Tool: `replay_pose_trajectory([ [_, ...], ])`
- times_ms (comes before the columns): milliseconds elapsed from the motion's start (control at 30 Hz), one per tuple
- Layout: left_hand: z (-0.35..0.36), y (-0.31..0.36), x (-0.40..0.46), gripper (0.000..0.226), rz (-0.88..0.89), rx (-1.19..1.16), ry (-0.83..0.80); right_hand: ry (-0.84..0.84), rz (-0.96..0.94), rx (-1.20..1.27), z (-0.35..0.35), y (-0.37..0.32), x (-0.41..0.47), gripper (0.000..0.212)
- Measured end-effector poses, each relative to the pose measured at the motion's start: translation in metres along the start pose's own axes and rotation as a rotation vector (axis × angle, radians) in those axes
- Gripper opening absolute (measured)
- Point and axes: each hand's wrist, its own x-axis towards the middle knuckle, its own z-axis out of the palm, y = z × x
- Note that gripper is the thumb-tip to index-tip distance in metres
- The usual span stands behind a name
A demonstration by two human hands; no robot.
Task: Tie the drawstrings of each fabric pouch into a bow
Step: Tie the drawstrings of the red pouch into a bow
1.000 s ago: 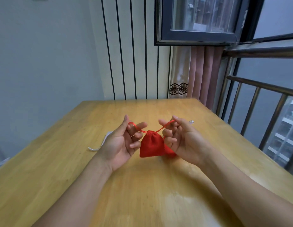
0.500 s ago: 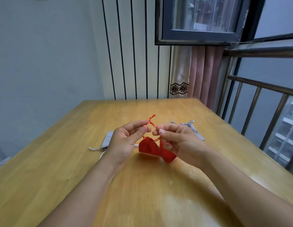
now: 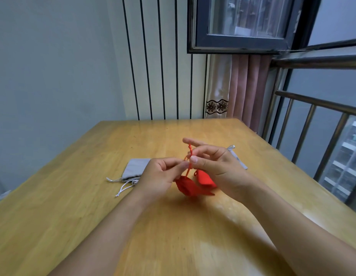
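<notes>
Wooden table (image 3: 133, 226) offers wide bare room toward the near edge; its right edge runs close beside the railing (image 3: 312, 120). A grey pouch (image 3: 134, 169) lies left of the hands, another grey pouch (image 3: 238, 158) partly hidden behind the right hand (image 3: 217, 166). The red pouch (image 3: 188, 187) hangs just above the table. Both the left hand (image 3: 161, 174) and the right pinch its red drawstrings (image 3: 190, 156); slack or a slipping pinch would likely undo the loop

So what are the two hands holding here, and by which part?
Both the left hand and right hand pinch the thin red drawstrings of the small red fabric pouch, which hangs below them; neither hand grips its body.
</notes>
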Motion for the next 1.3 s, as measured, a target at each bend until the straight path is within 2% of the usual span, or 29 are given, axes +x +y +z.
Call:
replay_pose_trajectory([
  [67,0.003,0.001,-0.003,0.022,0.01,0.038,-0.076,0.015,0.031,-0.038,0.0,-0.001,0.0,0.003],
  [167,0.004,0.001,-0.001,0.03,-0.026,-0.017,-0.12,0.121,0.113,-0.123,0.0,0.0,0.0,0.015],
  [267,0.005,0.002,-0.001,0.035,-0.056,-0.09,-0.132,0.177,0.123,-0.188,0.0,0.004,0.0,0.007],
  [333,0.006,-0.002,-0.002,0.039,-0.024,0.011,-0.088,0.162,0.121,-0.216,0.002,0.004,-0.001,0.011],
  [400,0.007,-0.005,-0.001,0.033,-0.03,0.065,-0.031,0.157,0.125,-0.209,0.004,0.002,0.0,0.015],
  [567,0.006,-0.006,0.005,0.031,-0.15,0.004,0.155,0.212,0.141,-0.048,0.004,0.002,0.002,0.012],
  [700,0.005,-0.007,0.003,0.026,-0.149,-0.052,0.189,0.165,0.167,-0.075,0.008,0.004,-0.001,0.006],
  [900,0.003,-0.006,0.002,0.017,-0.09,-0.13,0.15,0.1,0.177,-0.191,0.008,0.002,-0.002,0.032],
  [1067,0.001,-0.004,0.001,0.014,-0.023,-0.216,0.097,0.13,0.181,-0.31,0.008,0.004,-0.003,0.017],
  [1300,-0.001,-0.002,0.002,0.013,-0.001,-0.147,0.058,0.152,0.203,-0.331,0.008,0.001,-0.005,0.017],
])
